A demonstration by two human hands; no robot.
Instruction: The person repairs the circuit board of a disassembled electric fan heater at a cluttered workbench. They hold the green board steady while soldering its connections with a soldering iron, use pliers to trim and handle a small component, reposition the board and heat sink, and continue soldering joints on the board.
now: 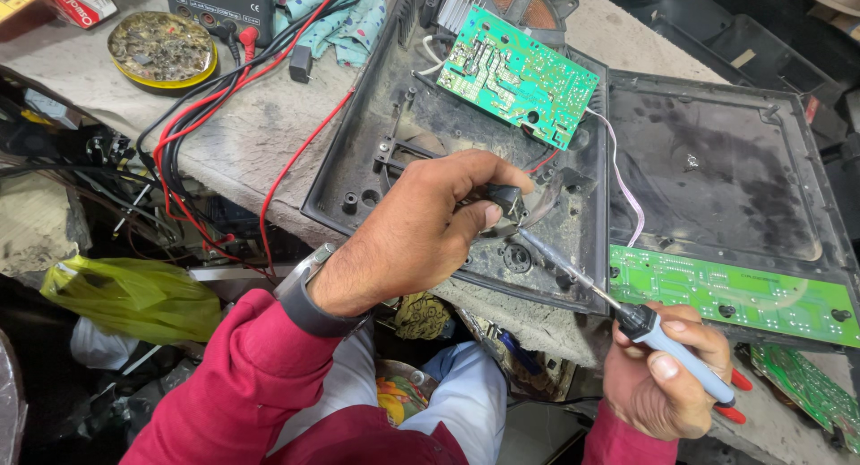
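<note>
Nearest the lens, at about five o'clock in the head view, the right hand (667, 375) is wrapped around the blue-grey handle of a soldering iron (627, 313), thumb laid along the grip, with the metal shaft slanting up toward eleven o'clock. Its tip meets a small black component (503, 198) that the left hand (421, 228) pinches between thumb and forefinger near the middle of the frame, the other fingers curled under; a grey watch (309, 297) and a red sleeve (242, 375) run back from that wrist toward seven o'clock. Both hands work over an opened black plastic housing (376, 160), dusty inside, lying on a worn grey bench (242, 133). At one o'clock from the pinch, a green circuit board (518, 75) rests tilted on the housing's far edge, and a thin pale wire (627, 192) runs down from it to a long green board (730, 295) at three o'clock. Beyond that, a dark flat panel (717, 169) fills the right side. Just right of the right hand, red tool handles (735, 402) poke out from behind it, with another green board (806, 384) at four o'clock. At eleven o'clock a round yellow-rimmed tin (163, 51) holds a crusty grey-brown residue with metallic scraps. Red and black leads (197, 116) trail from a dark meter (219, 8) at twelve o'clock down across the bench, beside a patterned cloth (345, 17). Below the bench at nine o'clock sits a yellow-green plastic bag (125, 295).
</note>
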